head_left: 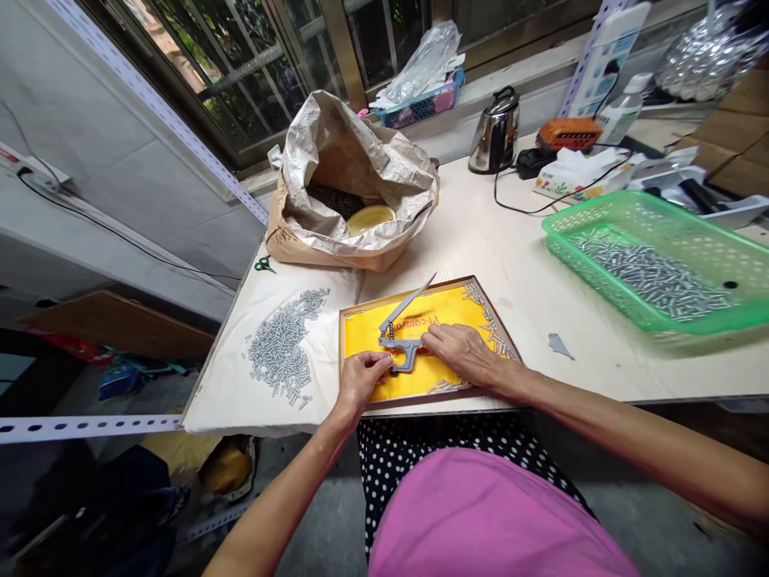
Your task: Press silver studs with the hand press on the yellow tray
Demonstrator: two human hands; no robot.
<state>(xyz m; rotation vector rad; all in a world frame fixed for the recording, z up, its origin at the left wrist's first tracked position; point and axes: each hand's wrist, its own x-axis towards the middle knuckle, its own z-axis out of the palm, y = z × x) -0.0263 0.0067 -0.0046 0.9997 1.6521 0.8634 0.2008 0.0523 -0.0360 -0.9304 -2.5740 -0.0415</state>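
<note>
A grey metal hand press (401, 340) with a long raised lever stands on a yellow tray (448, 306) at the table's front edge. My left hand (359, 378) is closed in a pinch at the press's near left end; what it pinches is too small to make out. My right hand (459, 351) rests on the tray just right of the press, fingers bent and close together against its base. Small silver metal pieces (493, 322) lie along the tray's right edge and near its front.
A heap of small silver pieces (282, 344) lies on a white cloth left of the tray. A crumpled paper sack (354, 188) stands behind it. A green basket (661, 210) holds more pieces at right. Kettle (496, 132), scissors (263, 264) and cables sit farther back.
</note>
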